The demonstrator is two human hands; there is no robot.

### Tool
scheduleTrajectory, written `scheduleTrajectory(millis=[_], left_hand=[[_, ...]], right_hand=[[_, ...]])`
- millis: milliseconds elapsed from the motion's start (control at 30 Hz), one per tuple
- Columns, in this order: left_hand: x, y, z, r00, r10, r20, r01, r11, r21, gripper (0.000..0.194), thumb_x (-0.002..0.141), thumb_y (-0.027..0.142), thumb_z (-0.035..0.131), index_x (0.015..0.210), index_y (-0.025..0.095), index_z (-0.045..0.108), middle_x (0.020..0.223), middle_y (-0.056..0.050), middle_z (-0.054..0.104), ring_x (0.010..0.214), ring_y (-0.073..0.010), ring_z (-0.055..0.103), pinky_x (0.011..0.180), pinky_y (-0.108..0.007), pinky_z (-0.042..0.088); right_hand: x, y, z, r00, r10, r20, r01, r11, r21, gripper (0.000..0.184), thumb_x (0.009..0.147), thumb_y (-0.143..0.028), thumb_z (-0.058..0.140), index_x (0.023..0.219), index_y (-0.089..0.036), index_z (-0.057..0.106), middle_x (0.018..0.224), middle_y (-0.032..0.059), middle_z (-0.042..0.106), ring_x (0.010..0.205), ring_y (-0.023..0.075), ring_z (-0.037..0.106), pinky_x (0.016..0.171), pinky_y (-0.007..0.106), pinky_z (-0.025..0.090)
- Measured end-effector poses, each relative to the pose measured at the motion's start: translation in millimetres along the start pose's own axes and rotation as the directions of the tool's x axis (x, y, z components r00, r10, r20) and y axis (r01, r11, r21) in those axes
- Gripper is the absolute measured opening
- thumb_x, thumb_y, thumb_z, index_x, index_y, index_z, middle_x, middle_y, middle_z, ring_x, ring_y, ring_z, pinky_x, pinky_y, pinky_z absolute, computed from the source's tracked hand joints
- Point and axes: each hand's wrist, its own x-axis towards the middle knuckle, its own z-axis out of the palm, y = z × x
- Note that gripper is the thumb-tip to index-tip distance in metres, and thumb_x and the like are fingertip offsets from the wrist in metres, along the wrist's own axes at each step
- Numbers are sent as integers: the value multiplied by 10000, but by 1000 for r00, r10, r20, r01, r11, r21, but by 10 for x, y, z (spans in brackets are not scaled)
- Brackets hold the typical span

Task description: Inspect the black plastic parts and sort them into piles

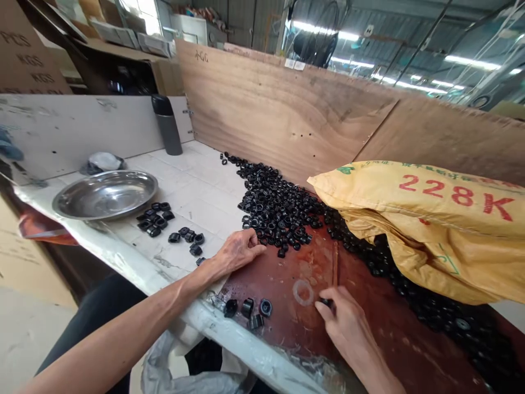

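Note:
My left hand [239, 253] rests at the near edge of a heap of small black plastic rings [274, 202]. Its fingers are curled, and whatever they may hold is hidden. Over the reddish-brown board [287, 279], my right hand [348, 320] pinches a small black plastic part [327, 301] between thumb and fingers. Several black caps [248, 307] lie apart from the heap near the table's front edge, between my two forearms. More black rings [189, 236] sit in loose groups on the white surface, left of my left hand.
A shallow steel basin [106, 194] stands at the left, with a dark grey bottle [167, 126] behind it. A yellow woven sack [435, 219] lies over further black parts [394, 279] at the right. Wooden panels [279, 109] wall the back.

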Motion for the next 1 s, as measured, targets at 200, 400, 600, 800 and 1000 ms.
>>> scheduleTrajectory(millis=[200, 400, 600, 800, 1000], left_hand=[[-1, -47, 100, 989, 144, -17, -142, 986, 86, 187, 888, 264, 622, 1044, 229, 721, 953, -52, 648, 851, -189, 607, 799, -301, 473], [-13, -103, 132, 980, 198, 19, -198, 971, 136, 95, 897, 266, 614, 911, 214, 692, 997, -54, 619, 864, -191, 611, 793, -311, 491], [-44, 1, 139, 976, 214, 30, -214, 977, -2, 161, 789, 116, 587, 923, 181, 649, 878, -32, 640, 774, -164, 590, 739, -300, 475], [-34, 145, 110, 985, -50, 167, 150, 730, -667, 385, 757, 219, 702, 1131, 140, 655, 858, -32, 678, 750, -143, 619, 724, -281, 494], [-78, 233, 60, 957, -16, 291, 257, 517, -817, 383, 740, 281, 827, 1062, 132, 680, 811, -29, 716, 737, -124, 647, 741, -260, 485]], right_hand=[[811, -639, 502, 994, 5, 106, -33, 963, 266, 43, 741, -252, 620, 756, -213, 626, 647, -18, 641, 566, 170, 603, 567, 271, 482], [872, -587, 745, 994, 101, 46, -110, 934, 341, 113, 758, -320, 662, 768, -210, 637, 728, 20, 671, 594, 175, 590, 624, 306, 492], [851, -503, 625, 949, 219, 228, -308, 796, 521, 282, 800, -390, 664, 984, -177, 662, 708, 23, 710, 653, 207, 696, 635, 304, 539], [825, -607, 653, 924, 228, 306, -381, 586, 715, 375, 761, -417, 783, 1037, -204, 645, 823, 41, 762, 769, 216, 736, 732, 303, 569], [787, -656, 664, 957, 178, 228, -289, 590, 754, 239, 783, -377, 795, 930, -216, 697, 829, 32, 757, 734, 195, 728, 685, 269, 572]])
